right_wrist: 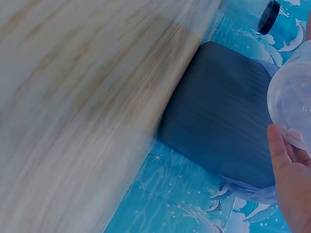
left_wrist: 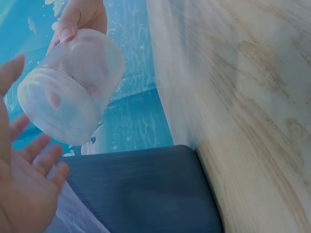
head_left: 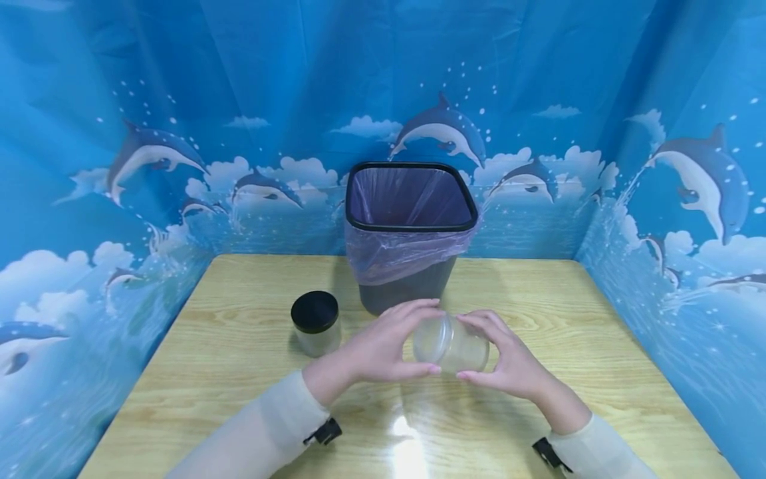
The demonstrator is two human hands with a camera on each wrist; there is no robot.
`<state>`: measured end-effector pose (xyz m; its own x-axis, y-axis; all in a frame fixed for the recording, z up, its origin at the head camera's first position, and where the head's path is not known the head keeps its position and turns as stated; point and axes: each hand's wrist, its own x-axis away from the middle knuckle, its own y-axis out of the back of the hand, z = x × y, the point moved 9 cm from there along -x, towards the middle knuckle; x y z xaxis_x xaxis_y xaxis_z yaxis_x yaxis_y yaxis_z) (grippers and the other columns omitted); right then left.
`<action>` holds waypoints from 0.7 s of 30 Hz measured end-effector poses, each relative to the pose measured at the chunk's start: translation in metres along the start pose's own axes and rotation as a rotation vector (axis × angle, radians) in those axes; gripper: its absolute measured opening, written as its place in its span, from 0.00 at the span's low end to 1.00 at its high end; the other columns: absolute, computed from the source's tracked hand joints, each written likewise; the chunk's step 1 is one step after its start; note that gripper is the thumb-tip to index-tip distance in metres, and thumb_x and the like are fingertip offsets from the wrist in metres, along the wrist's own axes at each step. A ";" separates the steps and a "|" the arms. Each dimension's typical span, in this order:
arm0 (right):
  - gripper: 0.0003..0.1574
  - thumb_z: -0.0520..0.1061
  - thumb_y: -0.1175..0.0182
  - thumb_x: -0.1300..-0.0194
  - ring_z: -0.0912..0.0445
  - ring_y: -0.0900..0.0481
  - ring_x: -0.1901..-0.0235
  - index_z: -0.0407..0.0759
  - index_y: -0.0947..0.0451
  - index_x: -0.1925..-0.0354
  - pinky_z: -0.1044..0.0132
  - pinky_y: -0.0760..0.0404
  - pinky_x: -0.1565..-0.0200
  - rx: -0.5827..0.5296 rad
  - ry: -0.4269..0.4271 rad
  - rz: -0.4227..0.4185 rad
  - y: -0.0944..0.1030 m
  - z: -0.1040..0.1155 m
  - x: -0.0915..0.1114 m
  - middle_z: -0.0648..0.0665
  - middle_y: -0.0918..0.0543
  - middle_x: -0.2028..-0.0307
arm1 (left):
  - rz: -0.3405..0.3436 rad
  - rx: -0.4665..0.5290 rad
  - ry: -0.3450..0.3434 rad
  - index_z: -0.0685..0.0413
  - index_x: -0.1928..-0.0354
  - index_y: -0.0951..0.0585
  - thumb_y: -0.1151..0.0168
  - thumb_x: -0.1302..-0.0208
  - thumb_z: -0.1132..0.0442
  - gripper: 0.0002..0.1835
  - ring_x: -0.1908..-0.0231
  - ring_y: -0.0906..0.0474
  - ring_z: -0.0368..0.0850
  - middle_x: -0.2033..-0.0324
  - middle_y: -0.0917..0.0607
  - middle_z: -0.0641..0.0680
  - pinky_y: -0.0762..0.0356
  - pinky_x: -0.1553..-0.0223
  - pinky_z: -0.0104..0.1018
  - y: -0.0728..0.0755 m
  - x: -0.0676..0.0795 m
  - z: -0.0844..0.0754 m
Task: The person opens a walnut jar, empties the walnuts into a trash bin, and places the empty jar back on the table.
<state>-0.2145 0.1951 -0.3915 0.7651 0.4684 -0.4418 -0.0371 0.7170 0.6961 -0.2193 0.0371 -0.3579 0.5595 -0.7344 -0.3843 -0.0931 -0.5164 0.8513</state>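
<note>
A clear plastic jar (head_left: pixel 469 346) is tilted on its side over the table in front of the bin. My right hand (head_left: pixel 509 359) grips it by the base end, thumb below and fingers above. My left hand (head_left: pixel 389 342) is spread around the rimmed end in the head view. In the left wrist view the fingers of that left hand (left_wrist: pixel 29 179) stand apart from the jar (left_wrist: pixel 73 87), with a gap between. The right wrist view shows the round base of the jar (right_wrist: pixel 294 99) with fingertips of the right hand (right_wrist: pixel 294 184) at its edge.
A grey bin (head_left: pixel 407 293) with a black rim and purple liner stands behind the hands. Left of it is another clear jar (head_left: pixel 318 340) with a black lid (head_left: pixel 314 311). Blue dolphin-print sheeting (head_left: pixel 269 100) surrounds the wooden table (head_left: pixel 239 319) at the back and sides.
</note>
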 end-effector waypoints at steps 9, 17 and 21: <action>0.55 0.55 0.24 0.61 0.57 0.30 0.48 0.54 0.38 0.35 0.49 0.27 0.50 -0.001 -0.005 0.003 -0.001 -0.002 0.001 0.54 0.33 0.44 | 0.020 -0.108 0.299 0.47 0.35 0.37 0.64 0.46 0.24 0.45 0.50 0.26 0.45 0.48 0.23 0.47 0.29 0.50 0.44 -0.005 0.006 0.019; 0.55 0.59 0.26 0.60 0.56 0.31 0.47 0.56 0.39 0.35 0.48 0.29 0.48 -0.007 -0.051 0.034 -0.004 -0.005 0.001 0.54 0.35 0.43 | 0.076 -0.127 0.403 0.46 0.38 0.33 0.69 0.46 0.22 0.45 0.73 0.25 0.36 0.67 0.19 0.42 0.28 0.72 0.34 -0.012 0.010 0.026; 0.55 0.60 0.26 0.60 0.56 0.31 0.47 0.56 0.39 0.35 0.47 0.29 0.48 -0.004 -0.056 0.037 -0.005 -0.004 0.002 0.54 0.35 0.43 | 0.075 -0.118 0.404 0.46 0.39 0.33 0.68 0.48 0.21 0.46 0.76 0.27 0.34 0.68 0.19 0.42 0.29 0.74 0.33 -0.013 0.011 0.026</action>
<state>-0.2159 0.1948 -0.3981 0.7983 0.4648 -0.3831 -0.0686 0.7020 0.7089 -0.2331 0.0248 -0.3825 0.8346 -0.5245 -0.1684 -0.0646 -0.3968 0.9156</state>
